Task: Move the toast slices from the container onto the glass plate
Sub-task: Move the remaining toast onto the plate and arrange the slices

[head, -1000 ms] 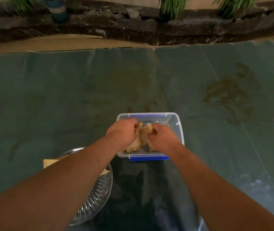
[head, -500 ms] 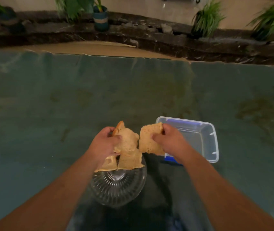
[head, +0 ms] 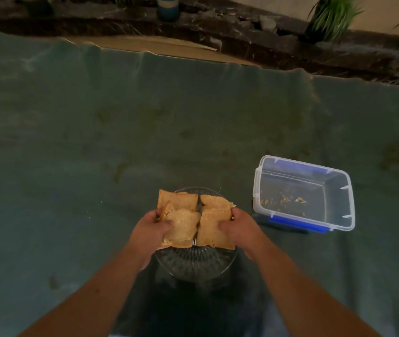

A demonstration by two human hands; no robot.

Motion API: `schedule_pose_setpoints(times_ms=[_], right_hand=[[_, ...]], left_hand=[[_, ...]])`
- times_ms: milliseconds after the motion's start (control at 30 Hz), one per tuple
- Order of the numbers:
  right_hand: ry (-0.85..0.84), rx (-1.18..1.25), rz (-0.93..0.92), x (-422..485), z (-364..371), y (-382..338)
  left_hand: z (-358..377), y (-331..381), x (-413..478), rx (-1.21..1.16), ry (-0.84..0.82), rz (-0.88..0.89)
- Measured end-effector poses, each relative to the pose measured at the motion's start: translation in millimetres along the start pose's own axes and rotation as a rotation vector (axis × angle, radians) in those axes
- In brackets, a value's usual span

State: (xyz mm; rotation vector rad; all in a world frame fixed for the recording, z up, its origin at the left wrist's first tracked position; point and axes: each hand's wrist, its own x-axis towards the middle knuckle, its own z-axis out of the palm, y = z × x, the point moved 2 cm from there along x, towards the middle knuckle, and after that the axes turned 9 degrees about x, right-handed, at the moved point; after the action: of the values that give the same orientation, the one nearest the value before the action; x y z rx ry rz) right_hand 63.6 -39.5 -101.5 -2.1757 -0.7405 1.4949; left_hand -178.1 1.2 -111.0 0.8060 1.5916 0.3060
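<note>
Directly over the glass plate [head: 194,262], both hands with toast: left hand [head: 150,233] closed on one toast slice [head: 182,227] by its left edge, right hand [head: 238,228] closed on another slice [head: 211,229] by its right edge. Held side by side, inner edges nearly meeting above the plate's middle, each slice reaching inward from its grip toward the other hand. Beneath or behind them, two more slices [head: 179,199], probably already lying on the far half of the plate, though hard to tell resting from held. Plate straight below the grips, so only a short way down to set the toast on it; both hands equally near. Off to the right and well apart, the clear container [head: 339,222] with blue clips, holding only crumbs [head: 283,199]. Nothing in the way between toast and plate; bare green cloth [head: 72,166] all around.
</note>
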Motion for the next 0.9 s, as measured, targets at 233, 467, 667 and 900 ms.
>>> schedule_pose_setpoints(times_ms=[233, 467, 667, 900], right_hand=[[0.169, -0.368, -0.203, -3.2, 0.0, 8.4], [0.270, -0.633, -0.433, -14.8, 2.3, 10.1], [0.202, -0.742, -0.736, -14.5, 11.1, -1.2], [-0.031, -1.013, -0.663, -5.2, 13.7, -12.4]], left_hand=[[0.3, 11.0, -8.0, 1.030, 0.314, 0.334], [14.5, 19.6, -16.7, 1.377, 0.407, 0.744], [25.7, 29.4, -7.5, 1.504, 0.203, 0.833], [33.4, 31.1, 3.6, 1.725, 0.058, 0.813]])
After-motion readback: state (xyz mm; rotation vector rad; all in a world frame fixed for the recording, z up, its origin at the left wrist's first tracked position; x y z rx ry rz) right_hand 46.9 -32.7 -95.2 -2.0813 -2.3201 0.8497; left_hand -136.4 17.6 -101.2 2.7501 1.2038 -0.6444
